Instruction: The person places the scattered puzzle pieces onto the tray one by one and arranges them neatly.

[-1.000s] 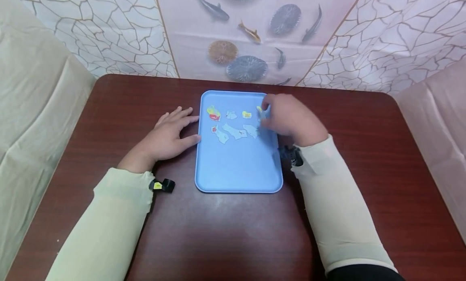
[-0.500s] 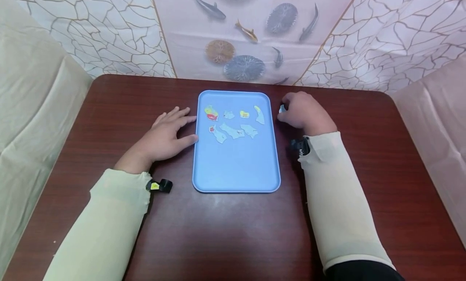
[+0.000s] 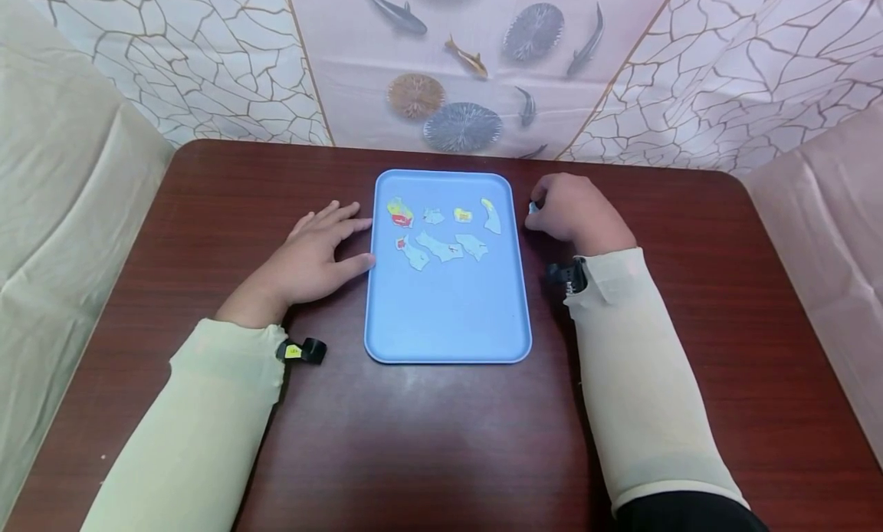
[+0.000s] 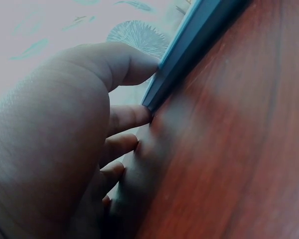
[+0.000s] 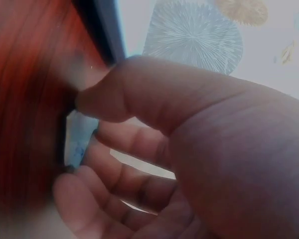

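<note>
A light blue tray (image 3: 448, 317) lies on the brown table, with several flat, irregular puzzle pieces in two rows on its far half. Among them are a red and yellow piece (image 3: 400, 212), a small yellow piece (image 3: 462, 215) and a long pale blue piece (image 3: 440, 247). My left hand (image 3: 310, 260) is spread flat, its thumb and index fingertips touching the tray's left edge. To the right of the tray, my right hand (image 3: 578, 214) pinches a small light blue puzzle piece (image 5: 78, 137) between thumb and fingers, low over the tabletop. Fingers hide part of that piece.
The dark brown table (image 3: 414, 440) extends around the tray on every side. A patterned cloth (image 3: 462, 80) with fish hangs behind the far edge, and pale cloths (image 3: 62, 233) hang at both sides.
My right hand has moved right, from over the tray's far right corner to the table beside it, uncovering the curved yellow-tipped piece. My left hand has stayed at the tray's edge.
</note>
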Available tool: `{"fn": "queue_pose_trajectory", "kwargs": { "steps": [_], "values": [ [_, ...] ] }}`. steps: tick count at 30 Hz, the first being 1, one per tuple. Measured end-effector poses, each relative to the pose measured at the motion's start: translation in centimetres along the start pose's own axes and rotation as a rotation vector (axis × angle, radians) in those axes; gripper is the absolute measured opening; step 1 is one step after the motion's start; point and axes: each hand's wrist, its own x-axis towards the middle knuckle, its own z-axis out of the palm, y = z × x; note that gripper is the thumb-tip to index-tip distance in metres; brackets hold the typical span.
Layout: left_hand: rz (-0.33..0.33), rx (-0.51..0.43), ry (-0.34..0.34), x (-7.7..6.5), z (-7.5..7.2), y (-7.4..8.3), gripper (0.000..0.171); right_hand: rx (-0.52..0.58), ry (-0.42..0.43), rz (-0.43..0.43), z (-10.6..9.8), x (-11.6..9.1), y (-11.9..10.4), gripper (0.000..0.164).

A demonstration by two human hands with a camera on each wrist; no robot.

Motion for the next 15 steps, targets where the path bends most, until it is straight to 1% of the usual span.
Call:
{"fn": "queue_pose_trajectory", "kwargs": {
  "steps": [4, 8, 15],
  "values": [
    [-0.001, 0.004, 0.001, 0.0, 0.0, 0.0, 0.074, 0.009, -0.014, 0.004, 0.0, -0.1, -0.1, 0.035],
    [0.0, 0.005, 0.002, 0.1, 0.1, -0.1, 0.074, 0.009, -0.025, 0.003, -0.2, -0.4, -0.2, 0.035],
    [-0.001, 0.006, 0.004, 0.1, 0.0, -0.1, 0.074, 0.011, -0.004, -0.016, -1.1, -1.3, -1.0, 0.033]
  ]
}}
